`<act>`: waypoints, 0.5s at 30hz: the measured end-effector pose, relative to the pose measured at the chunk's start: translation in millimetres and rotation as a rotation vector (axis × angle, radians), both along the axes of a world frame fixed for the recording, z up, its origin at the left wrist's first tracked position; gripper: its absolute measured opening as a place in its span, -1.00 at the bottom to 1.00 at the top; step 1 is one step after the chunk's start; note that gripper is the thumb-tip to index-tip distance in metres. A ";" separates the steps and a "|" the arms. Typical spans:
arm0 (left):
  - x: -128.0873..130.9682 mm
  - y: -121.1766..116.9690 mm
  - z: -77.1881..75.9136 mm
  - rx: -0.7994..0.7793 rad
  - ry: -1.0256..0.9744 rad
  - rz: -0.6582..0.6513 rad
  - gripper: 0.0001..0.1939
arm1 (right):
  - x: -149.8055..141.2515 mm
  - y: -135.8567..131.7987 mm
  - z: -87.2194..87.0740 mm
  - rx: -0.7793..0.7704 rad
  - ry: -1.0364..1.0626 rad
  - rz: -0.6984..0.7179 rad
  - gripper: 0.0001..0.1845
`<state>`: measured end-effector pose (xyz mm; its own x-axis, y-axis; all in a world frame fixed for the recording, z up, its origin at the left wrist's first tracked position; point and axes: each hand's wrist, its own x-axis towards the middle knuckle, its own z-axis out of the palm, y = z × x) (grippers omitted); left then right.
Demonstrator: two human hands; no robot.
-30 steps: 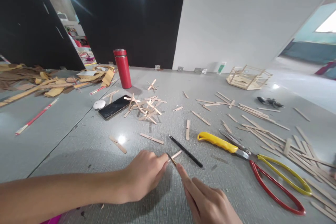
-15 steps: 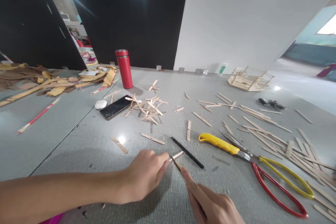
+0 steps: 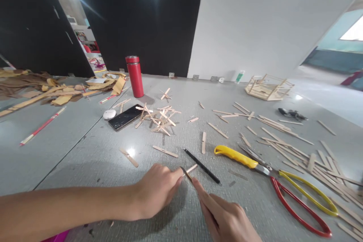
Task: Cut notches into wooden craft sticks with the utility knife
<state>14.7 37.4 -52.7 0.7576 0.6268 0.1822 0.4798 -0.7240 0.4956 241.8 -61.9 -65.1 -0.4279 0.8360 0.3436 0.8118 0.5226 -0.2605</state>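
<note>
Work in hand: a slim wooden stick [image 3: 193, 168] is held low over the near middle of the tabletop [image 3: 93, 174], its far end projecting past the fingers of the left hand [image 3: 159, 189]. The left grip is closed, thumb and fingers pinching the stick. The right hand [image 3: 224, 211] is closed around a narrow cutting blade [image 3: 187, 176], whose tip lies across the stick just beside the left thumb. Whether the edge has bitten into the wood cannot be told.

Progress, as judged: partial. Three short pieces, the left piece [image 3: 129, 157], the middle piece [image 3: 165, 151] and the right piece [image 3: 203, 142], lie apart near the hands and appear to carry a notch or slit. Beyond them stands a heap of crossed pieces [image 3: 163, 119], seemingly fitted together, its edge by the phone [image 3: 126, 116]. The stick in hand appears unfinished.

Outstanding: numerous loose sticks [image 3: 289, 140] lie scattered to the right, mostly plain as far as visible. The black pen [image 3: 202, 166], yellow-handled cutter [image 3: 236, 157] and shears [image 3: 273, 183] lie nearby, untouched by either hand.
</note>
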 end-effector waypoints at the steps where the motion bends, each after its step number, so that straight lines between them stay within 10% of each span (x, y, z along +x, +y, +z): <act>1: -0.2 0.1 0.2 0.001 -0.001 0.001 -0.71 | -0.1 0.4 0.3 0.001 -0.001 0.003 -0.47; 15: -0.4 -2.1 -2.4 -0.002 0.000 0.064 -0.67 | 0.7 0.4 6.5 0.017 0.000 0.008 -0.36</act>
